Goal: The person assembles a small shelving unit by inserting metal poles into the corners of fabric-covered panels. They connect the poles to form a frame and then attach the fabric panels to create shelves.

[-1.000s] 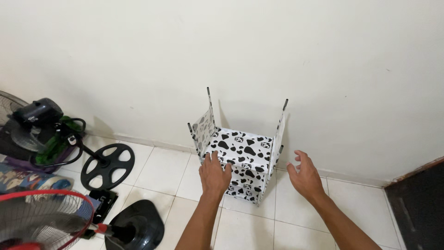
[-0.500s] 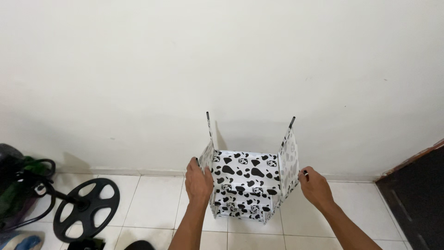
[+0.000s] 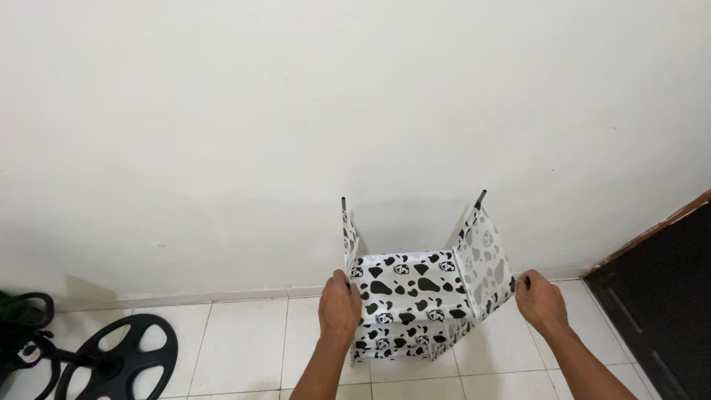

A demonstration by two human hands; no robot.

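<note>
A small rack with a black-and-white cow-spot cover (image 3: pixel 415 296) stands on the tiled floor against the white wall. Two thin black posts stick up at its back corners. My left hand (image 3: pixel 339 305) grips the rack's front left corner. My right hand (image 3: pixel 539 302) holds the front edge of the right side panel, fingers pinched on the post. Both forearms reach in from the bottom of the view.
A black round fan base (image 3: pixel 118 359) on a pole lies on the floor at lower left, next to a dark green bundle (image 3: pixel 18 326). A dark door (image 3: pixel 663 296) with a brown frame stands at the right. White floor tiles (image 3: pixel 252 348) lie between.
Both hands have closed onto the rack, left on its corner, right on its side panel. The view has swung right, so the fans at left have dropped out of sight.
</note>
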